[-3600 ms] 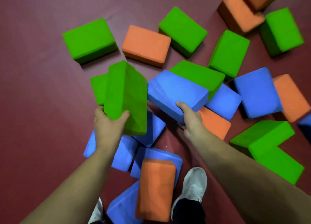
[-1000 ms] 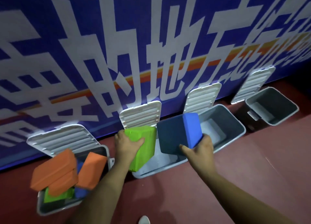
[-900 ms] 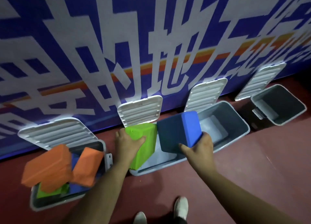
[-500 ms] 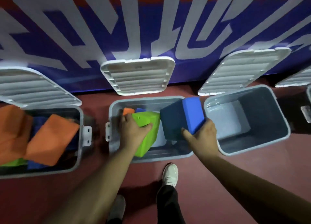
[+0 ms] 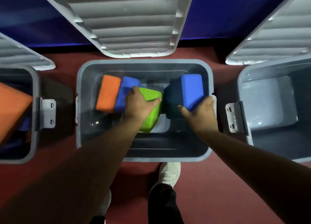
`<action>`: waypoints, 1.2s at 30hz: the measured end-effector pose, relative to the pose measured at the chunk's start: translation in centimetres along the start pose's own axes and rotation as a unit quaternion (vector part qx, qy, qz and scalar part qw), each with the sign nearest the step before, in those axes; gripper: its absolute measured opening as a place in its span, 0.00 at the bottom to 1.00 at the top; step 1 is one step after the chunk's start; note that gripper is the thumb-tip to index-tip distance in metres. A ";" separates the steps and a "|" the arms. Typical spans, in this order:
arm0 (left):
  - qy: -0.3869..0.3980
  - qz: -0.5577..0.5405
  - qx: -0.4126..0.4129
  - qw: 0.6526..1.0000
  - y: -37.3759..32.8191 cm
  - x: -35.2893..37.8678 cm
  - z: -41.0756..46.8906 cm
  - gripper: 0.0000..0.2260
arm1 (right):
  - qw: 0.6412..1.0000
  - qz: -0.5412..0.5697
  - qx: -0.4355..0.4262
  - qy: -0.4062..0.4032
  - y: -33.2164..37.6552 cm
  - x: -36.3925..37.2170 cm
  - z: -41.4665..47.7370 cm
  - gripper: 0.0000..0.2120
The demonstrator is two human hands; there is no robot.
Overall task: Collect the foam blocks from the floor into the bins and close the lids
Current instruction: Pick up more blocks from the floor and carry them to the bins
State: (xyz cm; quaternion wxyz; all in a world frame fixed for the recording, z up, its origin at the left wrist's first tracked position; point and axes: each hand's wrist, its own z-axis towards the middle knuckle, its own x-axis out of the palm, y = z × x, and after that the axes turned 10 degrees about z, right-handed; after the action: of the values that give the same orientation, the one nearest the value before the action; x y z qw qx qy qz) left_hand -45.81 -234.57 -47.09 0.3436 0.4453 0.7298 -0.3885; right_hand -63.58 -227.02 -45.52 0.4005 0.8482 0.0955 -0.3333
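Left bin (image 5: 34, 89): already heaped, orange foam (image 5: 11, 106) sticking up above the rim, lid off.

Mid bin (image 5: 185, 157): orange block (image 5: 107, 93) and inner blue block (image 5: 125, 90) stand side by side, touching, at the left end.

Change vs half a second ago: both carried blocks were up at rim level then, and now they are down inside the mid bin. View has closed in to almost straight overhead.
- Left hand (image 5: 139, 106) grasps the green block (image 5: 150, 121), thumb on one face and fingers wrapped over the top. The block is tilted, just beside the inner blue block, lower end near the bin floor. Can't tell if it touches down.
- Right hand (image 5: 202, 112) grasps the blue block (image 5: 191, 89) from the near side. The block is at the right end of the mid bin, close to the right wall. Also can't tell if it's seated.

Neither hand has let go.

Right bin (image 5: 244, 92): nothing visible inside.

Read: this is the drop-off step and release looks imminent. That makes four blocks in the mid bin, with room left. The floor pile seen 3.6 s ago was large, so expect many more trips. Mid lid (image 5: 127, 21) and the other two lean open behind the bins, so no closing has begun.
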 end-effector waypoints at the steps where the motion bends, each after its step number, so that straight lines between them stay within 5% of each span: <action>1: 0.000 -0.006 -0.004 1.000 0.0 1.1 0.7 0.36 | 1.000 0.004 0.003 -0.003 -0.6 0.8 0.7 0.33; 5: -0.007 -0.028 0.003 1.000 0.3 4.9 3.4 0.37 | 1.000 0.026 0.008 -0.005 -2.1 3.8 3.3 0.31; 9: -0.040 -0.046 0.106 0.992 0.3 7.6 4.9 0.29 | 1.000 0.023 -0.001 -0.005 -3.7 6.1 3.8 0.34; 13: 0.011 -0.034 0.181 0.983 -0.5 7.7 5.4 0.27 | 0.998 0.027 0.031 0.049 -4.5 6.5 3.3 0.50; 17: 0.050 0.029 0.200 0.978 -0.9 4.2 5.5 0.30 | 0.993 0.042 0.048 0.097 -2.8 4.0 3.2 0.49; 27: -0.008 -0.033 0.231 0.972 -6.0 -20.5 -1.4 0.20 | 0.999 0.050 -0.013 -0.014 13.5 -14.9 -7.5 0.34; 36: -0.030 -0.068 0.413 0.908 -10.1 -48.2 -23.3 0.13 | 0.973 0.093 -0.031 -0.209 30.4 -32.1 -32.7 0.28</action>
State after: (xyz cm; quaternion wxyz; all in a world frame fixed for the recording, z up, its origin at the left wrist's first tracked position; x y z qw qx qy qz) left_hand -41.01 -235.75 7.14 0.1229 0.4852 0.5218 -0.6908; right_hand -58.91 -219.50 8.73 0.4674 0.7516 -0.0596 -0.4616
